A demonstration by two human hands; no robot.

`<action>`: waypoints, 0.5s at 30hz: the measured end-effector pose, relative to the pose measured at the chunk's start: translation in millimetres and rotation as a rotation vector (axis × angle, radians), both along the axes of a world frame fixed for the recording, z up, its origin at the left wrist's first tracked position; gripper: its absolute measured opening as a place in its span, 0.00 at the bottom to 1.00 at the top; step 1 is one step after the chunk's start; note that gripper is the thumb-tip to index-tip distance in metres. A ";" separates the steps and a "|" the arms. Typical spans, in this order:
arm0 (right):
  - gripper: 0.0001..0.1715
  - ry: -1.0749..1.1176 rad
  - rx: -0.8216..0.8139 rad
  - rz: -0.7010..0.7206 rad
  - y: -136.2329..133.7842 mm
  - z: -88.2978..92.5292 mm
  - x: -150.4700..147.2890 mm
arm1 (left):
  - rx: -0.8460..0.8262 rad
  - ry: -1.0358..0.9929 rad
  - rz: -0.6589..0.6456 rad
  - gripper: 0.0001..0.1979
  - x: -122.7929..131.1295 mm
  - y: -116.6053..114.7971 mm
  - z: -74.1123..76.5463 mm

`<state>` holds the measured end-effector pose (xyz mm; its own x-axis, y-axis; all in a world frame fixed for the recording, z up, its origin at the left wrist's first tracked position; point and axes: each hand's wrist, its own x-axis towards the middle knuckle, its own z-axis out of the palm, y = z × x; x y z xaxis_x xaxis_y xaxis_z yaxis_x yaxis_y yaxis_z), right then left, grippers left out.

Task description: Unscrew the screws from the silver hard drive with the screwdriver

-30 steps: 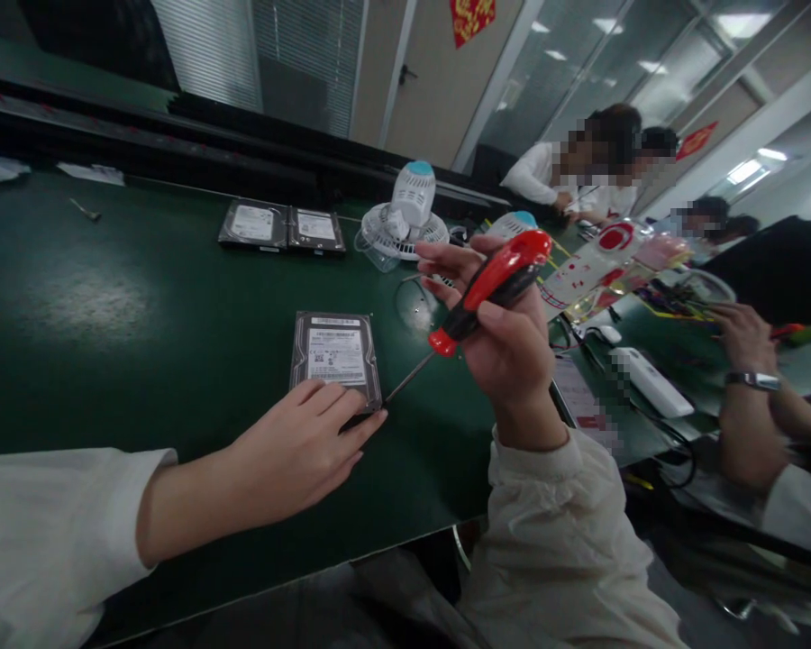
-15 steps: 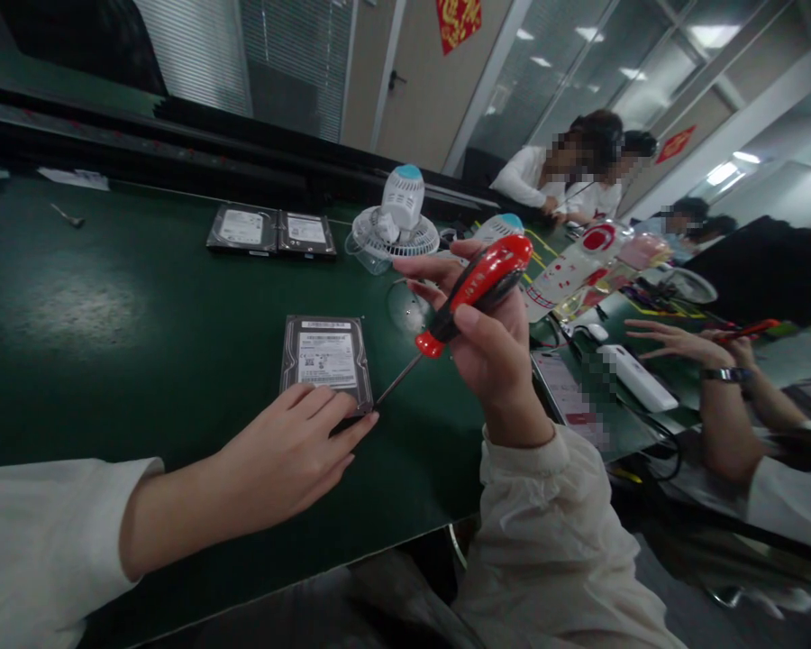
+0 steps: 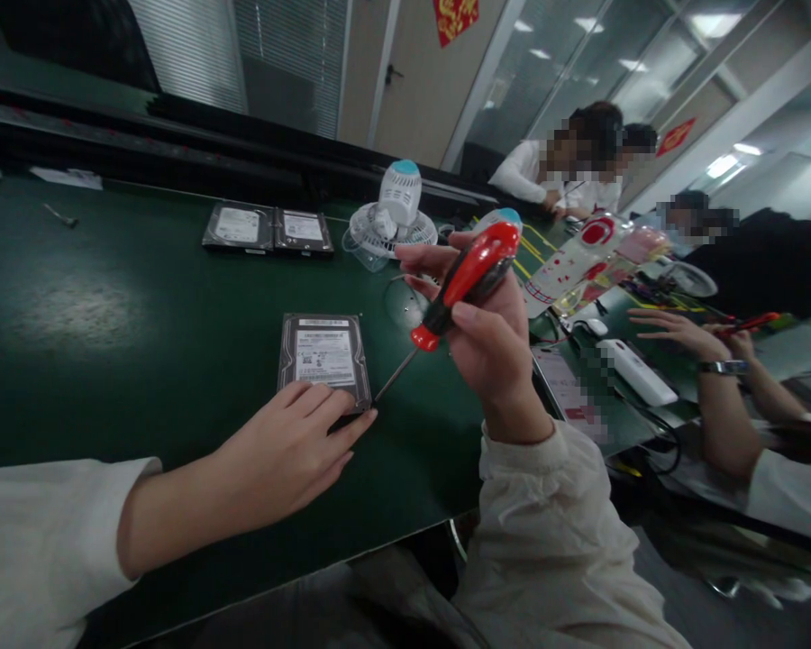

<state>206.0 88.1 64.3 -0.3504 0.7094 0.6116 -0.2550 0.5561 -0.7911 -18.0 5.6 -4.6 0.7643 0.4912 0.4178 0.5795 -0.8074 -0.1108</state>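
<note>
A hard drive with a white label lies on the green table in front of me. My left hand grips its near edge, some fingers over the label and one stretched along the edge to the near right corner. My right hand holds a screwdriver by its red and black handle, thumb along the side and some fingers lifted. The shaft slants down to the left, and its tip meets the drive's near right corner. Whether the tip sits in a screw cannot be made out.
Two more hard drives lie side by side farther back. Beside them a white fan rests face down. To the right are a printed bottle, a white box-shaped device and a co-worker's hand. The table's front edge runs below.
The screwdriver handle has turned slightly in my right hand and tipped a little left. My left hand stays on the drive. The whole view has shifted a bit.
</note>
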 end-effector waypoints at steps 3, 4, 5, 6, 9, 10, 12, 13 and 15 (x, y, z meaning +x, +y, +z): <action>0.23 -0.016 -0.012 0.003 -0.9 1.3 -0.3 | -0.005 -0.001 -0.003 0.21 0.1 0.4 -0.2; 0.21 -0.012 0.004 -0.018 -1.7 1.6 -1.3 | -0.001 -0.006 -0.003 0.21 0.1 0.4 -0.2; 0.18 -0.007 0.026 -0.044 -2.5 1.7 -2.5 | 0.006 -0.011 -0.005 0.21 0.1 0.4 -0.2; 0.17 -0.004 0.048 -0.072 -3.2 1.6 -3.7 | 0.013 -0.013 -0.006 0.21 0.0 0.4 -0.2; 0.14 -0.006 0.060 -0.118 -3.7 0.8 -4.7 | 0.021 -0.005 -0.008 0.21 -0.3 0.2 -0.3; 0.15 -0.003 0.048 -0.108 -3.3 0.5 -4.0 | 0.018 0.001 -0.008 0.21 -0.5 0.2 -0.4; 0.20 0.006 0.013 -0.061 -2.2 0.5 -1.8 | 0.014 0.005 -0.006 0.21 -0.9 0.2 -0.5; 0.23 0.006 -0.006 -0.036 -1.9 0.9 -0.8 | 0.013 0.005 -0.005 0.21 -1.0 0.2 -0.5; 0.25 -0.014 -0.029 -0.025 -2.2 2.1 -0.1 | 0.012 0.000 -0.005 0.21 -1.2 0.1 -0.3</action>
<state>205.9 85.9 66.4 -0.3410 0.7350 0.5861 -0.2302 0.5392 -0.8101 -19.2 5.7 -4.8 0.7663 0.4826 0.4241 0.5759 -0.8086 -0.1204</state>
